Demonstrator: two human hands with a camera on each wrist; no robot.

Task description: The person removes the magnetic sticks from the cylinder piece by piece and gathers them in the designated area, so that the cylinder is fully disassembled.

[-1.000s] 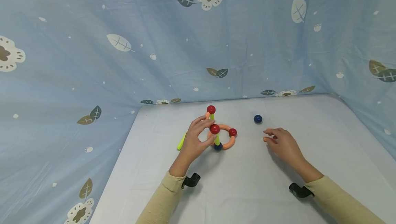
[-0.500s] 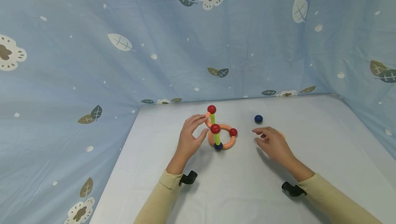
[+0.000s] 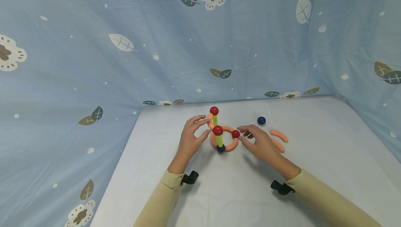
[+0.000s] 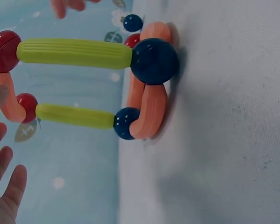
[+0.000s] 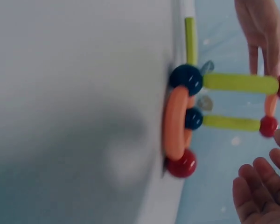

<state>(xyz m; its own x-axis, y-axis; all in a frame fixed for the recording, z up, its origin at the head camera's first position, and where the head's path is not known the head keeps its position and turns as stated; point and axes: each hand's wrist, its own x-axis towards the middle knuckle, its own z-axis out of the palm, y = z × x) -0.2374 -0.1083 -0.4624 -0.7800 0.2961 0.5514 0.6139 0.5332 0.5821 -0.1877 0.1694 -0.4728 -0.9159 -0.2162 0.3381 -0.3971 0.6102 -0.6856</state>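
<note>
A magnetic ball-and-stick toy frame stands on the table: curved orange sticks form a ring, with a red ball (image 3: 235, 134) at its right and a blue ball (image 4: 155, 61) at a corner. Two upright lime-green sticks (image 3: 220, 140) carry red balls (image 3: 217, 130), bridged at the top by a curved orange stick (image 4: 8, 97). My left hand (image 3: 189, 139) is at the frame's left, fingers loosely spread beside that upper curved stick; contact is unclear. My right hand (image 3: 259, 145) hovers by the ring's right-hand red ball, holding nothing, thumb and fingers apart.
Two loose curved orange sticks (image 3: 278, 135) lie right of my right hand. A loose blue ball (image 3: 261, 120) rests farther back. Another lime-green stick (image 5: 190, 39) lies beyond the frame. Blue patterned cloth (image 3: 175, 46) hangs behind the white table (image 3: 238, 192).
My right hand has moved left to the frame, uncovering the two loose orange sticks. My left hand has drawn slightly left, away from the front red ball. The frame stays put.
</note>
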